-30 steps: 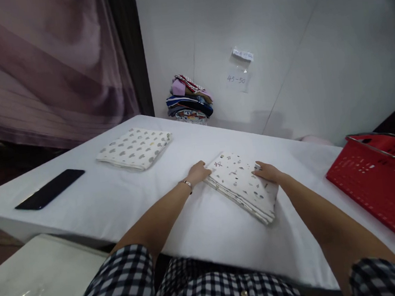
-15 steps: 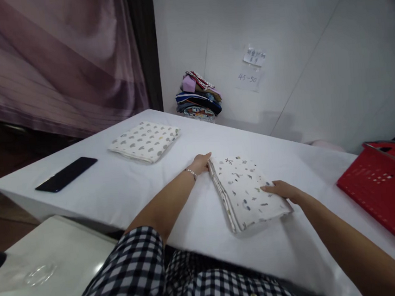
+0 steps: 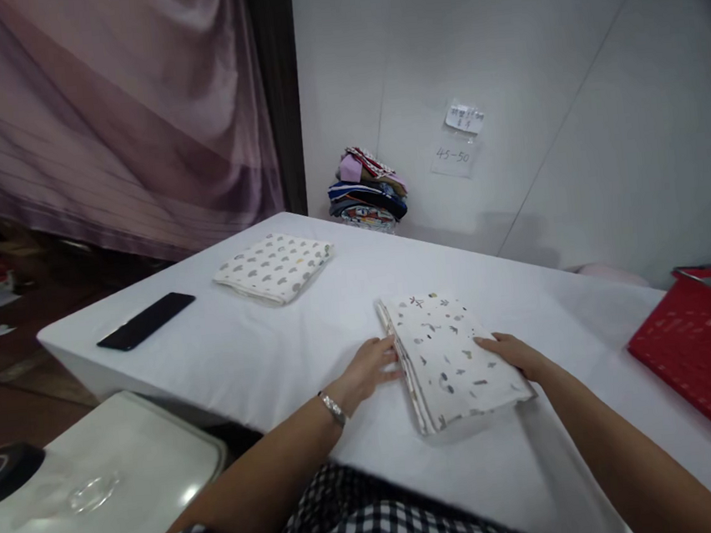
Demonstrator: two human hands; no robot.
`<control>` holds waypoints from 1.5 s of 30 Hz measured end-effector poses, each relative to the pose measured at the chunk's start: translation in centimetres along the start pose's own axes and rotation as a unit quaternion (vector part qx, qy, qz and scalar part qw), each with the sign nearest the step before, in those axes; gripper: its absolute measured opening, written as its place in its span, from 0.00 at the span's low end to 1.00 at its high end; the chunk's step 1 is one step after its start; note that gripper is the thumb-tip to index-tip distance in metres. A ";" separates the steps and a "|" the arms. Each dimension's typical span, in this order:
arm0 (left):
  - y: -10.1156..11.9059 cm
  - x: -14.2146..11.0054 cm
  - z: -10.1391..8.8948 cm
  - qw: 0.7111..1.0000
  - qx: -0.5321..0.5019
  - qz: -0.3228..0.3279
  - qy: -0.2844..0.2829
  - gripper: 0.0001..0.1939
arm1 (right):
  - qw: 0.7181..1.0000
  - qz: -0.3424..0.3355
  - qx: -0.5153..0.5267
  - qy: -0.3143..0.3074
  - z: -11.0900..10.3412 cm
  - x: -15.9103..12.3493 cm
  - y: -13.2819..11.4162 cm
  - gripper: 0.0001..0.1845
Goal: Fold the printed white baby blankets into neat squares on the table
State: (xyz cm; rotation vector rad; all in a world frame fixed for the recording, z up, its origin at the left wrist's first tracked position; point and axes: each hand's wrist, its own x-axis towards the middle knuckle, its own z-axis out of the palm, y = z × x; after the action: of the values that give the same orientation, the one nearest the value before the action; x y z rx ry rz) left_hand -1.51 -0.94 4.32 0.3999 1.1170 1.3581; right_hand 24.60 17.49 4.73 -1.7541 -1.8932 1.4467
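Red plastic basket (image 3: pixel 707 354) stands right; far white paper (image 3: pixel 453 157) reads "45-50". Half-open left hand (image 3: pixel 364 371) and right hand (image 3: pixel 516 354), grip unclear, touch folded white printed cloth (image 3: pixel 449 362).

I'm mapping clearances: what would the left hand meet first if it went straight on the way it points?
The left hand would likely meet the layered side of the nearer folded cloth; it reaches that edge, though whether it touches is unclear.
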 end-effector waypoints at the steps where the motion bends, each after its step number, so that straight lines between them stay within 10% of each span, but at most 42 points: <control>1: -0.1 -0.4 0.2 1.000 0.006 -0.012 -0.009 0.22 | 1.000 0.003 0.003 -0.001 0.1 -0.1 0.0 0.45; 9: -0.3 1.0 1.8 0.991 0.115 -0.052 0.035 0.21 | 0.999 -0.003 0.038 -0.020 0.7 -0.7 -0.1 0.36; 18: 0.0 7.2 3.5 0.938 0.325 0.063 0.102 0.27 | 0.994 -0.011 0.081 0.075 0.0 -3.1 4.2 0.30; 26: -1.0 8.9 3.2 0.922 0.379 0.033 0.076 0.39 | 0.955 -0.066 -0.207 0.204 -1.5 -6.4 5.1 0.32; 34: -0.9 7.6 3.4 0.883 0.444 0.103 0.110 0.37 | 0.908 -0.348 -0.168 0.160 5.1 -5.1 -2.6 0.23; 39: -1.6 7.2 2.9 0.898 0.406 0.136 0.104 0.34 | 0.876 -0.366 -0.300 0.088 9.9 -2.4 -2.7 0.28; 45: -2.0 7.8 2.1 0.926 0.349 0.133 0.061 0.31 | 0.870 -0.356 -0.331 0.077 10.2 -1.8 -1.8 0.28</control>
State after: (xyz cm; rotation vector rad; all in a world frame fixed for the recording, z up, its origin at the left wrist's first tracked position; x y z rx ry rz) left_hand -0.02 6.35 0.57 1.0237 1.6932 1.1865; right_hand 16.88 11.04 1.65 -1.0441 -2.7057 0.3967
